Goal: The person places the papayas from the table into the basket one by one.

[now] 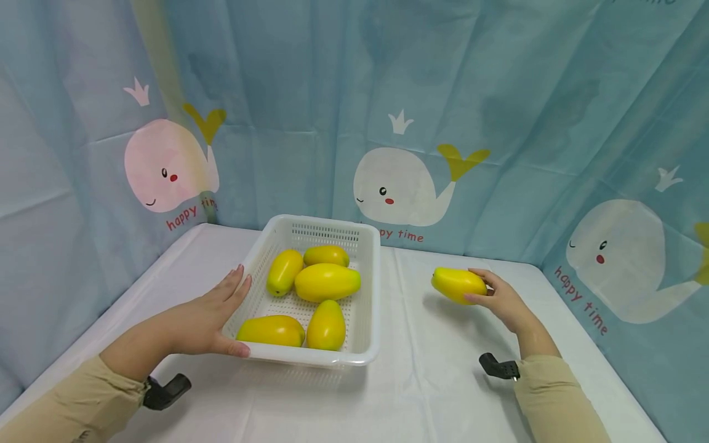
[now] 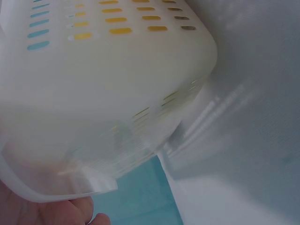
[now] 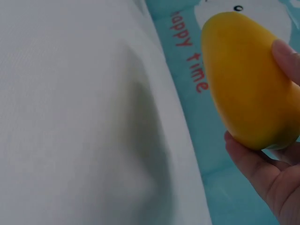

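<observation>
A white plastic basket [image 1: 372, 295] with slotted walls holds several yellow mangoes [image 1: 328, 282] with greenish tips. My left hand [image 1: 207, 317] lies spread along its left side, thumb on the near rim and fingers on the left rim. From the left wrist, the basket wall [image 2: 93, 89] fills much of the view and only some fingertips [image 2: 82, 206] show under the rim. To the right of the basket, my right hand [image 1: 501, 301] grips one more mango [image 1: 456, 284] between thumb and fingers. That mango [image 3: 248, 79] is held above the table, its shadow falling below.
A white cloth covers the table [image 1: 410, 394]. Blue curtains [image 1: 288, 154] printed with whales stand around its back and sides. A black wrist mount [image 1: 166, 392] sticks out from the left sleeve, another mount [image 1: 498, 367] from the right sleeve.
</observation>
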Tool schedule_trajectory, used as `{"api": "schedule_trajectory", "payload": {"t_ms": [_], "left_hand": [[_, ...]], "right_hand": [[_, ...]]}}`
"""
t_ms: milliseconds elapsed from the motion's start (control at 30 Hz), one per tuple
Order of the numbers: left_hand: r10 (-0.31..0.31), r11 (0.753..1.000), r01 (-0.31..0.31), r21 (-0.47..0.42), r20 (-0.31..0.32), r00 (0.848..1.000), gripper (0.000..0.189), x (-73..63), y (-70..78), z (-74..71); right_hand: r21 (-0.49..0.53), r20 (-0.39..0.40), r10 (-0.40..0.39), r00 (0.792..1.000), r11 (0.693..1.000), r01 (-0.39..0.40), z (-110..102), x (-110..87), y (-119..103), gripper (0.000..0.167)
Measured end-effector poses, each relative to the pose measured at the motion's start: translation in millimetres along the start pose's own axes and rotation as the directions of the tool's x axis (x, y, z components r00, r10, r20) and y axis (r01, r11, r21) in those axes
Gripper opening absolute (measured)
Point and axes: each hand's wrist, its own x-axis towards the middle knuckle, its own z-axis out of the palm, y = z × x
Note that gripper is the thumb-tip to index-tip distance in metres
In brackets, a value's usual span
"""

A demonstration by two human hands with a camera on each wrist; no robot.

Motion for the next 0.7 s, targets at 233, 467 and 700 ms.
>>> {"api": "schedule_trajectory", "payload": {"t_ms": [233, 467, 700], "left_hand": [[-0.005, 1.0, 0.005, 0.001, -0.001, 1.0, 0.128, 0.5, -1.1, 0.8], [-0.01, 1.0, 0.01, 0.0, 0.005, 1.0, 0.128, 1.4, -2.1, 2.6], [-0.007, 1.0, 0.007, 0.013, 0.006, 1.0, 0.128, 2.0, -3.4, 2.6]], "right_hand": [[0.014, 0.022, -0.065, 0.998, 0.998, 0.065, 1, 3.6, -20, 0.08], [0.036, 0.058, -0.133, 0.989, 0.991, 0.131, 11, 6.7, -47, 0.074], [0.081, 0.109, -0.215, 0.971, 0.975, 0.206, 24, 9.7, -80, 0.068]]}}
